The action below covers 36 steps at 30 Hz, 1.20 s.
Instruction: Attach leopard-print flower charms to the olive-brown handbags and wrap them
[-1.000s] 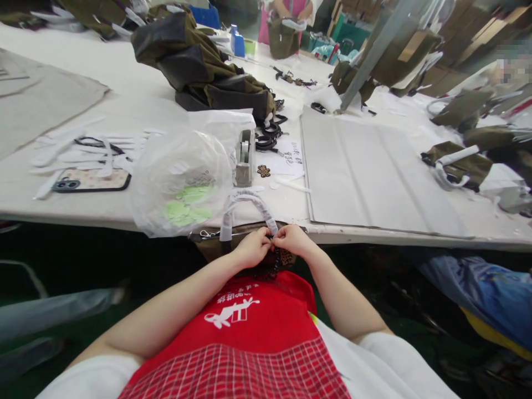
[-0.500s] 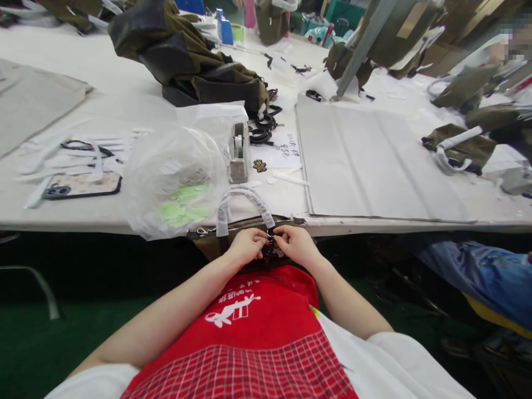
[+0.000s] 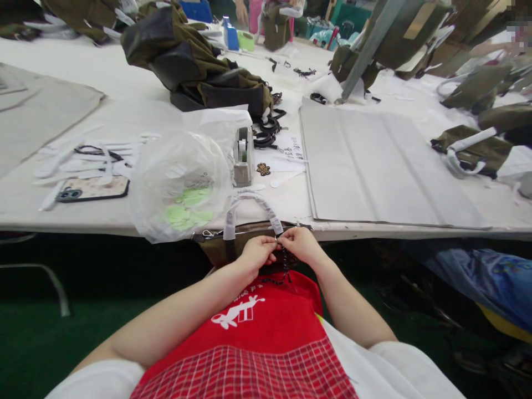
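An olive-brown handbag (image 3: pixel 214 249) leans between the table edge and my red apron (image 3: pixel 266 321), its zip top facing up. Its arched handle (image 3: pixel 248 195) is wrapped in white film. At the handle's right base my left hand (image 3: pixel 261 252) and my right hand (image 3: pixel 301 244) meet, fingertips pinched together. A dark braided cord (image 3: pixel 286 261) hangs down from where they meet, over the bag front onto the apron. Something small and shiny shows between the fingertips, mostly hidden. A zip pull (image 3: pixel 208 234) lies at the bag's left end.
On the white table stand a clear plastic bag (image 3: pixel 183 166) with green slips, a tape dispenser (image 3: pixel 243 158) and a phone (image 3: pixel 93 188). Grey sheets (image 3: pixel 374 166) lie to the right. Behind are a heap of olive bags (image 3: pixel 199 72), black straps (image 3: pixel 268 130) and a slanted metal post (image 3: pixel 368 52).
The braided cord now hangs longer below my fingers and reaches the apron. Both hands still pinch at the handle base, and the whole view has shifted slightly.
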### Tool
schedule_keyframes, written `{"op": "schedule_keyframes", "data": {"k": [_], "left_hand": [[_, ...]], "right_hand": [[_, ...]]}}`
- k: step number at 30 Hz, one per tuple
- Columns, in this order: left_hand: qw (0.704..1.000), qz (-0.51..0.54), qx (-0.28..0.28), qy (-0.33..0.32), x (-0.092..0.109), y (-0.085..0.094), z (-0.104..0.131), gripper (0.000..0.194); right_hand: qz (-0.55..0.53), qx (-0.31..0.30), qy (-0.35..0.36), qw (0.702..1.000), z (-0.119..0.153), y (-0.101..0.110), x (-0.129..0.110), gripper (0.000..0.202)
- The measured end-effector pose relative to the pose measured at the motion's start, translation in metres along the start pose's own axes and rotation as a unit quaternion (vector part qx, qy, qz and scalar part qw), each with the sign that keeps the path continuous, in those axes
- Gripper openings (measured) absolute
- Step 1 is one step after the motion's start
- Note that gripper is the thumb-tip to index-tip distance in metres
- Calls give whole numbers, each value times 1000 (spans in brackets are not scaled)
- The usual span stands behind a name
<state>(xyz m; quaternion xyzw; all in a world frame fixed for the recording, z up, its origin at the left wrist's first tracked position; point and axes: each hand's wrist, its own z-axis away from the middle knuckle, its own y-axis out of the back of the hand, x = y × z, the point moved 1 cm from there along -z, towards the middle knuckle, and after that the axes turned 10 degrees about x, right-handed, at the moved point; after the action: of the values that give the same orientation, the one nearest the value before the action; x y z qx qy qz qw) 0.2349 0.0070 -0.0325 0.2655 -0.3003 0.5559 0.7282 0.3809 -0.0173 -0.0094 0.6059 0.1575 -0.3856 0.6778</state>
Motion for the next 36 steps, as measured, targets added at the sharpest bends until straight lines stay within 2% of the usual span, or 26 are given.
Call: {"op": "schedule_keyframes", "data": {"k": [7,11,13,15,18,19,21,25,29,30,32,34,36], "left_hand": [[996,-49,22,-68,-6,-8,1,6],[989,-81,8,-122,-7,-2,-5,5],[978,-110,-3,-174,-5,4,-5,1],[955,-143,31,-258,-1,11,-2,11],[892,-202,103,-391,6,18,5,21],[875,-218,110,-417,8,19,7,19],[861,-230,101,-441,10,19,9,13],[863,-223,106,-441,13,20,6,15],[859,-220,139,-442,17,22,5,14],[868,-206,122,-435,18,22,4,14],[906,-161,63,-387,21,22,2,16],[945,-103,-3,-311,22,21,0,19],[965,-53,-42,-254,25,22,1,23]], "right_hand": [[38,-3,18,999,-4,-2,-2,15],[60,29,74,995,-2,-4,-4,18],[52,61,89,993,0,-5,-4,20],[26,90,102,990,3,-5,-4,20],[-20,106,129,986,7,-5,-6,18],[-31,106,138,984,8,-6,-6,18],[-49,108,148,982,8,-7,-7,18],[-95,113,130,980,7,-12,-4,17],[-235,61,40,969,7,-17,5,17],[-282,37,14,959,7,-17,7,18],[-361,-2,-27,932,9,-14,9,24],[-413,-21,-45,909,11,-7,10,29],[-443,-25,-46,895,14,1,10,33]]}}
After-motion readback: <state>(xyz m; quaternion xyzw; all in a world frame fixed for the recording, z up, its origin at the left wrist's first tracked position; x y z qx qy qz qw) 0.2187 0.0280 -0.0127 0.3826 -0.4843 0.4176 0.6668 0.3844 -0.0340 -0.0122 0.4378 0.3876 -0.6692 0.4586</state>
